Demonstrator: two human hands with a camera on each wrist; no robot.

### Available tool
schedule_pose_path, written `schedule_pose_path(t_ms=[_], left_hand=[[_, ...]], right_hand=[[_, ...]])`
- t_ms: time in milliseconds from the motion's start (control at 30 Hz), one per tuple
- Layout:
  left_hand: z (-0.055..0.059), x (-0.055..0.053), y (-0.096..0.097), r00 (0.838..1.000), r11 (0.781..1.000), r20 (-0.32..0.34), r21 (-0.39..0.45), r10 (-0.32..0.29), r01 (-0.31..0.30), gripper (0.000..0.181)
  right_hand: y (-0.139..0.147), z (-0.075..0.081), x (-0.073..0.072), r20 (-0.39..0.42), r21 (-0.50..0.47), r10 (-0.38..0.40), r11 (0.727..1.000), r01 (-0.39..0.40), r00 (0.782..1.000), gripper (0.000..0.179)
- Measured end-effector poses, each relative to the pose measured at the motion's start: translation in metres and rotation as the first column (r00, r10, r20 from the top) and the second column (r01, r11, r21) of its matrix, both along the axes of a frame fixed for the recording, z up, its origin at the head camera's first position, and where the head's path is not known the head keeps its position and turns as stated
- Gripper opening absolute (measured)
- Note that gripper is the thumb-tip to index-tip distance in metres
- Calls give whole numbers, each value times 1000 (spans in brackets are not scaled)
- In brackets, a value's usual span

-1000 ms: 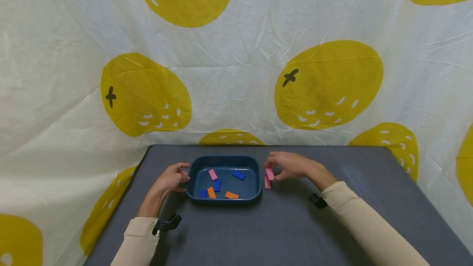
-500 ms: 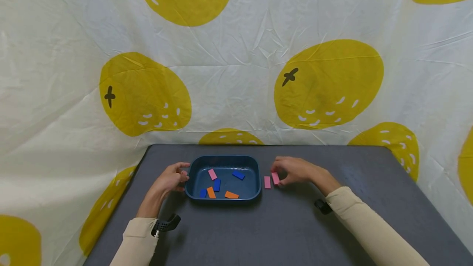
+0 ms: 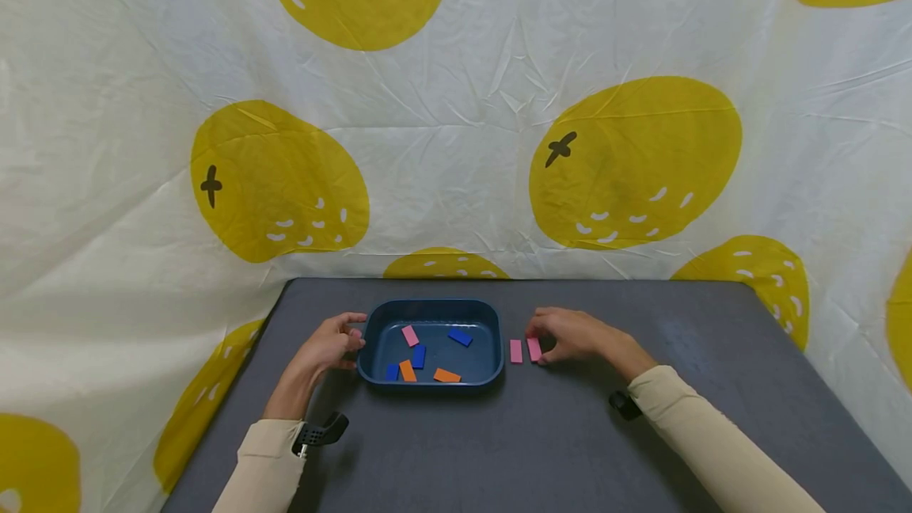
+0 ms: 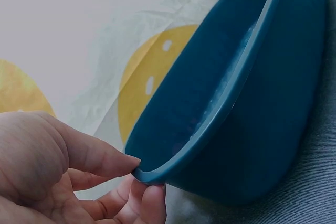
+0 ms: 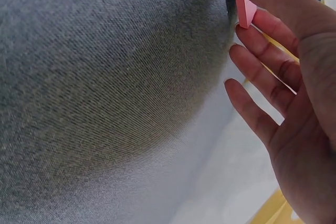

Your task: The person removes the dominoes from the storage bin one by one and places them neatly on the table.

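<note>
My left hand [image 3: 326, 345] pinches the left rim of a dark blue rectangular tray [image 3: 431, 386]. The left wrist view shows the thumb on top of the rim and fingers curled beneath. To the tray's right, my right hand [image 3: 579, 336] holds a small flat pink block [image 3: 533, 350] between thumb and fingertips, at the tabletop. A second pink block [image 3: 516, 351] lies beside it, parallel and a narrow gap away, between it and the tray. In the right wrist view the held pink block [image 5: 244, 11] appears edge-on, partly covered by the thumb.
Inside the tray lie a pink block [image 3: 410, 336], several blue blocks [image 3: 460, 336] and two orange blocks [image 3: 446, 376]. A grey cloth-covered table [image 3: 456, 450] bears everything. Behind it hangs a white curtain [image 3: 442, 180] with yellow fruit shapes.
My right hand has moved right and down with its pink block, from over the other pink block to the tabletop beside it. The left hand and tray have stayed put.
</note>
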State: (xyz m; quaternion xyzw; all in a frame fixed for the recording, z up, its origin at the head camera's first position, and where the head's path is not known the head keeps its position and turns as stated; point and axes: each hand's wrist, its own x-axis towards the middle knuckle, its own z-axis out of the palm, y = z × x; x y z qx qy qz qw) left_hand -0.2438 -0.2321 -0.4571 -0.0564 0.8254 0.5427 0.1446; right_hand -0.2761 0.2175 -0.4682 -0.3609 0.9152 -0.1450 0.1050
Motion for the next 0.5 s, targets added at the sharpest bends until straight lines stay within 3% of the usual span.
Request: schedule_pose_path(t_ms=[500], left_hand=[[-3, 1, -2, 1000, 1000, -23, 0, -9, 9, 54]], right_hand=[[-5, -6, 3, -95, 33, -13, 999, 16, 995, 36]])
